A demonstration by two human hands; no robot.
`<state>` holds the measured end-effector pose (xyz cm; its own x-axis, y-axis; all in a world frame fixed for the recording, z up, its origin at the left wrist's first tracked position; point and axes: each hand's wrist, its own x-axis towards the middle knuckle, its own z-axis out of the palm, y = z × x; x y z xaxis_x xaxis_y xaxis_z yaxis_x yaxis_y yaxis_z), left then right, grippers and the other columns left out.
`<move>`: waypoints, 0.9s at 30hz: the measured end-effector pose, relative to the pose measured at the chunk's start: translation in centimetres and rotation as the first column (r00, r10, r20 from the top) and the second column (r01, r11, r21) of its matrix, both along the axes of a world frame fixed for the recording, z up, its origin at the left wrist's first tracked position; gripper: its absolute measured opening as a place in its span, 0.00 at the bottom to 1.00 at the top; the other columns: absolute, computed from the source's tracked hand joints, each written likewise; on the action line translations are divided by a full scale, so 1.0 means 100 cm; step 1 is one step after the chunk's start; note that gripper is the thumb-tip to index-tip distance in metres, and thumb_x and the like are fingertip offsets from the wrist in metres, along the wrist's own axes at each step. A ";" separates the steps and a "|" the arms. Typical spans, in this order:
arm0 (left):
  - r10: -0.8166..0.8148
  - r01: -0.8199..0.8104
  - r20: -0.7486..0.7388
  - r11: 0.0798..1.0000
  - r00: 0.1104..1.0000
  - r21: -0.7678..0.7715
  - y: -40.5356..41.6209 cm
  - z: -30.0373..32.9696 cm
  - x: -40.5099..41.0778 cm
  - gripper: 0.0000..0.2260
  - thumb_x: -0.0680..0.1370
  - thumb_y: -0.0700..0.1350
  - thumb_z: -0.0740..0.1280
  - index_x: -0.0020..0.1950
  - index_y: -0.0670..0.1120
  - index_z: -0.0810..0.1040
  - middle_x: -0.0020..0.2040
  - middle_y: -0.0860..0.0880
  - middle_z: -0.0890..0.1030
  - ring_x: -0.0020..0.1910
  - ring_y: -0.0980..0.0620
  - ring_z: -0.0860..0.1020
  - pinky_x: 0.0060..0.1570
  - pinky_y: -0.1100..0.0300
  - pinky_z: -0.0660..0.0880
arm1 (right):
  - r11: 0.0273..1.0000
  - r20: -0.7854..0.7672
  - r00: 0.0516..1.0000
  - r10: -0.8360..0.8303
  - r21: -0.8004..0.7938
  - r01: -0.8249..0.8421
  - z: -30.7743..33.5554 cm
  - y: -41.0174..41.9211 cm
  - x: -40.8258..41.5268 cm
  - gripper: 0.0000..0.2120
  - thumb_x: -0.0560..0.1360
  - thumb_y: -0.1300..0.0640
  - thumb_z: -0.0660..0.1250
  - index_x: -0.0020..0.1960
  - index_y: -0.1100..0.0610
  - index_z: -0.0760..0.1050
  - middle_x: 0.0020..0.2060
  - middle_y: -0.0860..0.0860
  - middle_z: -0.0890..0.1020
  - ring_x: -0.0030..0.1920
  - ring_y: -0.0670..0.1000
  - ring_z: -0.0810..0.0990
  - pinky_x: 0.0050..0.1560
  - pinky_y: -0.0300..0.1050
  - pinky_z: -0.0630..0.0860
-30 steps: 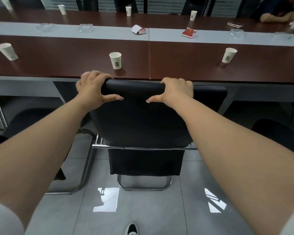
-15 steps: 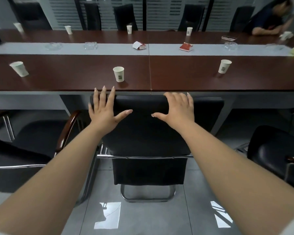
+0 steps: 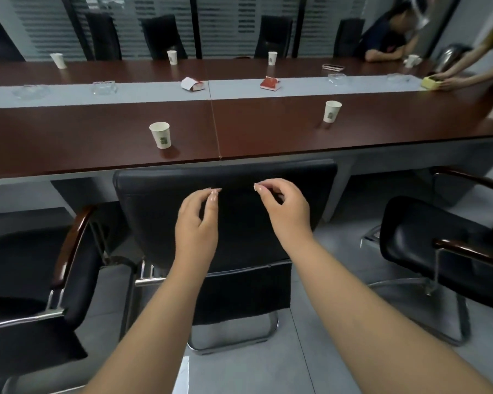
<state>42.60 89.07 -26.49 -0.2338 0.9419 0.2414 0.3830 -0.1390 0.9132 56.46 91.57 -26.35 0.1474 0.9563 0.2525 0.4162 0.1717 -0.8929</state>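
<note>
A black office chair (image 3: pixel 154 211) stands pushed in against the long dark-red conference table (image 3: pixel 268 132), its backrest facing me. My left hand (image 3: pixel 197 223) and my right hand (image 3: pixel 286 214) hover side by side in front of the backrest, a little below its top edge. Both have loosely curled fingers and hold nothing. Neither hand touches the chair.
Black chairs with wooden armrests flank it: one at the left (image 3: pixel 40 280), one at the right (image 3: pixel 439 245). Paper cups (image 3: pixel 160 135) (image 3: pixel 332 111), glass ashtrays (image 3: pixel 104 87) and small red packs (image 3: pixel 270 83) sit on the table. A person (image 3: pixel 387 41) sits far right; another's arms (image 3: pixel 467 72) reach a yellow box (image 3: pixel 429 82).
My hands gripped the top of the backrest, then lay flat on it, and now have lifted off and drawn back and inward. The view has risen and the chair sits closer to the table.
</note>
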 end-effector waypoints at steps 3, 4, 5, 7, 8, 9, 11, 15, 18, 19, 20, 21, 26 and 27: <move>-0.102 0.116 0.194 0.991 0.976 -0.062 0.003 0.002 0.017 0.10 0.81 0.47 0.55 0.50 0.51 0.76 0.48 0.59 0.78 0.49 0.64 0.74 0.50 0.70 0.68 | 0.997 -0.098 0.994 -0.041 -0.069 0.035 -0.005 -0.005 0.011 0.02 0.77 0.52 0.65 0.47 0.50 0.76 0.43 0.42 0.79 0.46 0.40 0.76 0.43 0.26 0.71; -0.141 0.164 0.242 0.983 0.960 -0.079 0.006 0.001 0.024 0.12 0.81 0.47 0.54 0.48 0.52 0.77 0.47 0.57 0.79 0.49 0.63 0.75 0.51 0.67 0.69 | 0.995 -0.114 0.991 -0.068 -0.079 0.059 -0.007 -0.006 0.016 0.02 0.76 0.52 0.65 0.47 0.50 0.75 0.42 0.43 0.79 0.46 0.41 0.77 0.44 0.27 0.72; -0.173 0.205 0.276 0.975 0.945 -0.090 0.008 -0.001 0.031 0.13 0.81 0.48 0.54 0.46 0.52 0.77 0.46 0.55 0.80 0.49 0.61 0.76 0.51 0.66 0.70 | 0.993 -0.130 0.987 -0.090 -0.091 0.079 -0.009 -0.008 0.021 0.03 0.76 0.51 0.65 0.46 0.50 0.75 0.42 0.44 0.79 0.47 0.43 0.78 0.47 0.31 0.73; -0.237 0.281 0.314 0.954 0.920 -0.105 0.009 -0.007 0.047 0.14 0.81 0.49 0.54 0.44 0.51 0.78 0.45 0.53 0.81 0.47 0.60 0.78 0.49 0.66 0.71 | 0.986 -0.160 0.978 -0.130 -0.125 0.111 -0.013 -0.013 0.032 0.03 0.76 0.51 0.65 0.45 0.49 0.75 0.42 0.46 0.81 0.48 0.47 0.80 0.51 0.40 0.76; -0.275 0.324 0.318 0.939 0.907 -0.112 0.009 -0.010 0.057 0.14 0.81 0.49 0.54 0.44 0.51 0.78 0.44 0.53 0.81 0.46 0.61 0.78 0.47 0.67 0.71 | 0.981 -0.175 0.973 -0.152 -0.144 0.127 -0.016 -0.017 0.038 0.04 0.76 0.51 0.65 0.43 0.48 0.75 0.41 0.46 0.81 0.47 0.47 0.80 0.51 0.41 0.76; -0.312 0.364 0.316 0.923 0.896 -0.122 0.009 -0.014 0.066 0.14 0.81 0.49 0.55 0.43 0.50 0.78 0.43 0.53 0.81 0.44 0.62 0.79 0.45 0.68 0.71 | 0.977 -0.196 0.965 -0.174 -0.158 0.144 -0.018 -0.021 0.046 0.04 0.76 0.50 0.65 0.42 0.47 0.74 0.40 0.46 0.80 0.46 0.46 0.80 0.51 0.41 0.77; -0.366 0.424 0.309 0.894 0.878 -0.147 0.008 -0.021 0.084 0.14 0.81 0.49 0.56 0.41 0.50 0.78 0.40 0.53 0.81 0.41 0.62 0.79 0.42 0.70 0.72 | 0.963 -0.228 0.944 -0.238 -0.182 0.199 -0.025 -0.029 0.061 0.04 0.76 0.51 0.65 0.42 0.47 0.74 0.38 0.46 0.80 0.45 0.46 0.80 0.50 0.41 0.77; -0.441 0.510 0.312 0.839 0.841 -0.188 0.005 -0.030 0.121 0.13 0.80 0.49 0.59 0.40 0.47 0.78 0.37 0.51 0.79 0.35 0.64 0.77 0.36 0.74 0.73 | 0.913 -0.275 0.879 -0.389 -0.244 0.328 -0.041 -0.045 0.100 0.06 0.75 0.53 0.68 0.39 0.49 0.75 0.35 0.48 0.81 0.43 0.50 0.81 0.50 0.46 0.78; -0.477 0.553 0.318 0.803 0.820 -0.222 0.001 -0.036 0.152 0.11 0.78 0.50 0.62 0.41 0.46 0.77 0.36 0.52 0.78 0.32 0.65 0.77 0.36 0.72 0.73 | 0.867 -0.319 0.814 -0.485 -0.292 0.403 -0.053 -0.056 0.134 0.07 0.74 0.54 0.69 0.37 0.51 0.76 0.32 0.48 0.81 0.39 0.50 0.81 0.52 0.50 0.79; -0.493 0.566 0.306 0.791 0.815 -0.232 0.000 -0.036 0.164 0.11 0.78 0.50 0.62 0.41 0.47 0.77 0.35 0.52 0.78 0.32 0.66 0.76 0.37 0.70 0.73 | 0.851 -0.331 0.790 -0.517 -0.301 0.430 -0.056 -0.060 0.147 0.07 0.73 0.54 0.69 0.37 0.52 0.76 0.31 0.48 0.80 0.38 0.50 0.81 0.50 0.49 0.79; -0.509 0.578 0.296 0.782 0.808 -0.233 0.000 -0.037 0.177 0.10 0.77 0.51 0.63 0.41 0.47 0.77 0.34 0.52 0.78 0.31 0.66 0.76 0.39 0.68 0.73 | 0.836 -0.340 0.769 -0.542 -0.309 0.453 -0.058 -0.063 0.160 0.08 0.73 0.54 0.69 0.37 0.52 0.76 0.30 0.48 0.80 0.37 0.49 0.81 0.48 0.46 0.79; -0.523 0.593 0.299 0.770 0.798 -0.235 -0.001 -0.038 0.195 0.10 0.77 0.51 0.63 0.40 0.47 0.77 0.34 0.53 0.77 0.31 0.66 0.76 0.40 0.67 0.72 | 0.822 -0.348 0.748 -0.565 -0.313 0.475 -0.060 -0.068 0.177 0.08 0.73 0.54 0.69 0.37 0.53 0.76 0.29 0.48 0.80 0.35 0.48 0.80 0.45 0.43 0.79; -0.545 0.619 0.305 0.740 0.781 -0.263 -0.005 -0.041 0.275 0.12 0.78 0.51 0.63 0.39 0.45 0.76 0.33 0.51 0.77 0.29 0.65 0.76 0.38 0.66 0.70 | 0.790 -0.352 0.713 -0.606 -0.370 0.489 -0.069 -0.091 0.258 0.10 0.73 0.54 0.70 0.37 0.57 0.76 0.29 0.49 0.78 0.28 0.43 0.77 0.39 0.36 0.75; -0.542 0.620 0.310 0.736 0.781 -0.273 -0.008 -0.042 0.293 0.12 0.78 0.50 0.63 0.39 0.45 0.75 0.33 0.50 0.77 0.30 0.63 0.76 0.37 0.67 0.71 | 0.776 -0.335 0.708 -0.622 -0.387 0.498 -0.071 -0.098 0.277 0.10 0.73 0.53 0.70 0.37 0.58 0.75 0.28 0.48 0.78 0.27 0.42 0.76 0.38 0.35 0.74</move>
<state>71.94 88.29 -30.72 0.3819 0.9177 -0.1100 0.1397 0.0603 0.9884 84.19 81.81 -33.47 0.7070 0.6776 -0.2027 -0.0664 -0.2217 -0.9729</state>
